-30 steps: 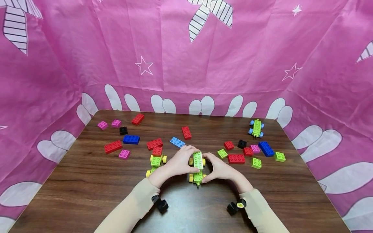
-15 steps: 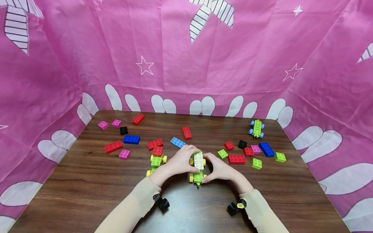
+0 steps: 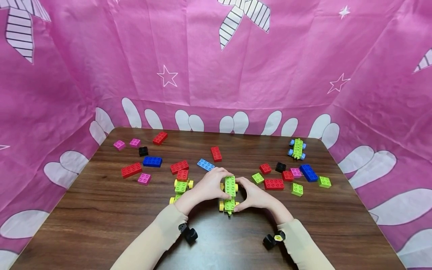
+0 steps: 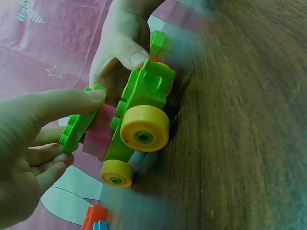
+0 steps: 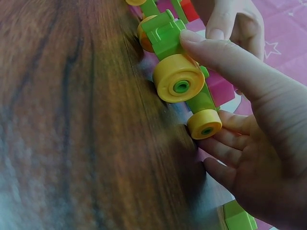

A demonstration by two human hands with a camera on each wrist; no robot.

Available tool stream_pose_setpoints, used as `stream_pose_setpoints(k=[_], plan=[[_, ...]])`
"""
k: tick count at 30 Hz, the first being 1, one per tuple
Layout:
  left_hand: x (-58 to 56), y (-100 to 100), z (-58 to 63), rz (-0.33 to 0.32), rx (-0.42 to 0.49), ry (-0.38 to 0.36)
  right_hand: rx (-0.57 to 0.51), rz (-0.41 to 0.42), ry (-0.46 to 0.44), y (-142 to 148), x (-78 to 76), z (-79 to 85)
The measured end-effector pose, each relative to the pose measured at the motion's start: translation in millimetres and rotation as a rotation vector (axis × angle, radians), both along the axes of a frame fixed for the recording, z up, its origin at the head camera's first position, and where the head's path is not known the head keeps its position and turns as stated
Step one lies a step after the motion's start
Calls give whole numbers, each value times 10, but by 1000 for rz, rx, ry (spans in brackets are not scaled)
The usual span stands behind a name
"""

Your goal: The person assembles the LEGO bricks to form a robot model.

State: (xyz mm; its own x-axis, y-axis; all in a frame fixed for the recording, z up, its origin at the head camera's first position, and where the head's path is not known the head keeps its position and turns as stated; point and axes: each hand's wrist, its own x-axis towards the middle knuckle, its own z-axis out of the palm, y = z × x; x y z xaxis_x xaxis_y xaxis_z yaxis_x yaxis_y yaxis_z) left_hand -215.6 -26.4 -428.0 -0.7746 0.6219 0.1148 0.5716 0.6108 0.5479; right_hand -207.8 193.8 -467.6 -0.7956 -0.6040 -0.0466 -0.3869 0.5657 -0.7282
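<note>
My left hand (image 3: 210,186) pinches a lime-green building brick (image 4: 79,125) between thumb and fingers. This brick lies over a pink brick (image 4: 99,132), which sits on the studs of a lime-green toy car base (image 3: 229,205) with yellow wheels. In the left wrist view the green brick appears tilted relative to the base. From the other side, my right hand (image 3: 255,193) holds the car base, its thumb at the near end and its fingers by the far wheel. The pink brick is hidden in the head view.
Left of the hands stands a second yellow-wheeled car (image 3: 181,187) with a red brick (image 3: 182,175), partly behind the left wrist. A blue-wheeled car base (image 3: 297,149) is at the back right. Loose bricks lie on both sides, including a light blue one (image 3: 205,165) beyond the left hand.
The green brick's top has lost its white glare, and the left forearm has shifted very slightly to the right. The right hand and the car base stay in place.
</note>
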Motion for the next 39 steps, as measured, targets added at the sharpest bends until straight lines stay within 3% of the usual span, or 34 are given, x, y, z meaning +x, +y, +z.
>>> stream_pose_setpoints(k=[14,25,39], plan=[[-48,-36,-7,-9,20,-90,2,0,2,-11,-5,-14],[-103,-10,22,-46,6,-94,-9,-5,6,-2,4,6],[-98,-8,2,-28,2,-108,7,-12,-10,-10,0,19]])
